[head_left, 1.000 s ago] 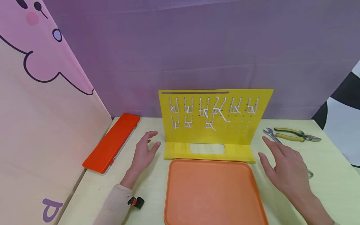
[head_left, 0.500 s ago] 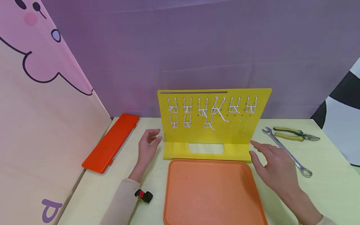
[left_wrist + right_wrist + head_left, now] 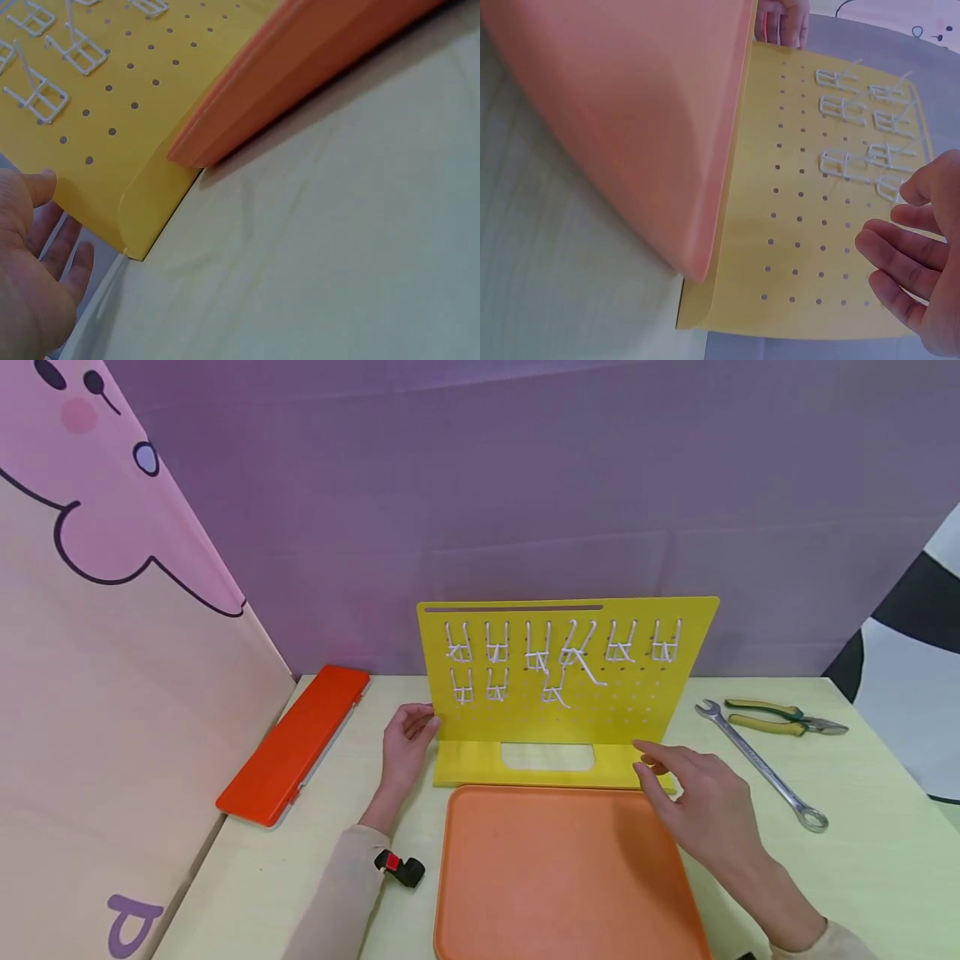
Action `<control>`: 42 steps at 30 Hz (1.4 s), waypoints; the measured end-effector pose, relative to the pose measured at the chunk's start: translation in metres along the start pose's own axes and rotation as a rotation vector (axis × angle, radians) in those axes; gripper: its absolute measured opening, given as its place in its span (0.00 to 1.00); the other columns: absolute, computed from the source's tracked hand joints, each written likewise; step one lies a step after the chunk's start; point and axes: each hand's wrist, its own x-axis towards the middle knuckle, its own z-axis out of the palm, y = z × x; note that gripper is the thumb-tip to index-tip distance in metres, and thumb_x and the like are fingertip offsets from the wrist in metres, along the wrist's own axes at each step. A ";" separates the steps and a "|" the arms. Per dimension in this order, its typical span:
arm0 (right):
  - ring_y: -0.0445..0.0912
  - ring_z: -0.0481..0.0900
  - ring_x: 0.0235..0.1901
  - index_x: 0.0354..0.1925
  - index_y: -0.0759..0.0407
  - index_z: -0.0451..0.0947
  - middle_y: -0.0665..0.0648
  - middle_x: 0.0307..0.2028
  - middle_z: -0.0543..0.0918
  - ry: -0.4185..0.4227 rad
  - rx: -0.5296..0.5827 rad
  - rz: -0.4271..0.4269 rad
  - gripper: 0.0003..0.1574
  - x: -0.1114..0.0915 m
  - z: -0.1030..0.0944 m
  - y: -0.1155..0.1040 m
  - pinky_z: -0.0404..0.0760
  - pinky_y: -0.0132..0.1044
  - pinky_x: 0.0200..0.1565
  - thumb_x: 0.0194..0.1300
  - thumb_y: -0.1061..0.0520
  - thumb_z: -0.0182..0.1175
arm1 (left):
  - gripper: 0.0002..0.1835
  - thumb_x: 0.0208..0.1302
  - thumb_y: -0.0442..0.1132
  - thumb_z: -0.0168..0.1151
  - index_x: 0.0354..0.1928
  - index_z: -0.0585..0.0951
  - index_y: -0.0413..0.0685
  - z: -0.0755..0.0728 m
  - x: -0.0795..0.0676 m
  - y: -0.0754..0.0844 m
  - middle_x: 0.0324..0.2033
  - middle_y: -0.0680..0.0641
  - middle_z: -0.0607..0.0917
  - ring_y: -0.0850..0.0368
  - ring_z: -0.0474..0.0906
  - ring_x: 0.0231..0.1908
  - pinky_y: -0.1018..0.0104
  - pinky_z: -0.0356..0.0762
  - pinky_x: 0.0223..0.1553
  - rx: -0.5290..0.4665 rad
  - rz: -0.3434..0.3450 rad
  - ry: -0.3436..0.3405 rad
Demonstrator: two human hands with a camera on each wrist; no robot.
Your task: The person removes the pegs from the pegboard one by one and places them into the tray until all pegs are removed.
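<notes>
A yellow pegboard [image 3: 570, 722] stands on a flat foot, with several white wire hooks [image 3: 573, 653] in its upper holes. My left hand [image 3: 407, 743] is at its left edge. The left wrist view shows that hand's thumb [image 3: 41, 187] before the board and the fingers going behind the edge, pinching it; how firmly is unclear. My right hand [image 3: 708, 806] hovers by the board's lower right, over the back right corner of an orange tray [image 3: 555, 877]. Its fingers are loosely bent and hold nothing.
A red flat case [image 3: 296, 743] lies to the left. On the right are a combination wrench [image 3: 761, 766] and pliers [image 3: 787, 718] with yellow-green handles. A purple cloth wall [image 3: 540, 485] rises behind the table.
My left hand has moved right to the pegboard's left edge. My right hand has come left from over the wrench toward the board, uncovering the wrench.
</notes>
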 end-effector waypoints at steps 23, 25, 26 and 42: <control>0.27 0.81 0.27 0.47 0.65 0.92 0.56 0.29 0.91 0.132 0.383 0.144 0.14 0.046 0.009 -0.025 0.77 0.17 0.34 0.64 0.73 0.75 | 0.09 0.70 0.18 0.69 0.49 0.79 0.24 0.005 0.006 -0.009 0.43 0.34 0.89 0.64 0.86 0.39 0.74 0.85 0.47 -0.139 0.004 0.041; 0.31 0.82 0.26 0.47 0.65 0.92 0.53 0.29 0.91 0.112 0.393 0.104 0.14 0.048 0.013 -0.034 0.78 0.18 0.32 0.63 0.73 0.76 | 0.08 0.70 0.19 0.70 0.47 0.81 0.29 0.004 0.005 -0.011 0.42 0.37 0.90 0.64 0.86 0.39 0.74 0.85 0.46 -0.153 0.025 0.033; 0.32 0.83 0.25 0.47 0.66 0.92 0.53 0.30 0.91 0.102 0.399 0.087 0.14 0.049 0.016 -0.038 0.79 0.19 0.32 0.63 0.73 0.76 | 0.08 0.70 0.19 0.70 0.45 0.82 0.32 0.004 0.005 -0.012 0.41 0.39 0.90 0.64 0.86 0.39 0.75 0.85 0.46 -0.159 0.036 0.030; 0.42 0.86 0.23 0.57 0.64 0.88 0.58 0.34 0.91 -0.149 0.691 0.482 0.13 0.063 0.069 -0.028 0.83 0.32 0.26 0.79 0.62 0.69 | 0.09 0.71 0.18 0.68 0.49 0.80 0.26 0.005 0.007 -0.009 0.42 0.36 0.90 0.62 0.85 0.38 0.75 0.85 0.45 -0.118 -0.053 0.059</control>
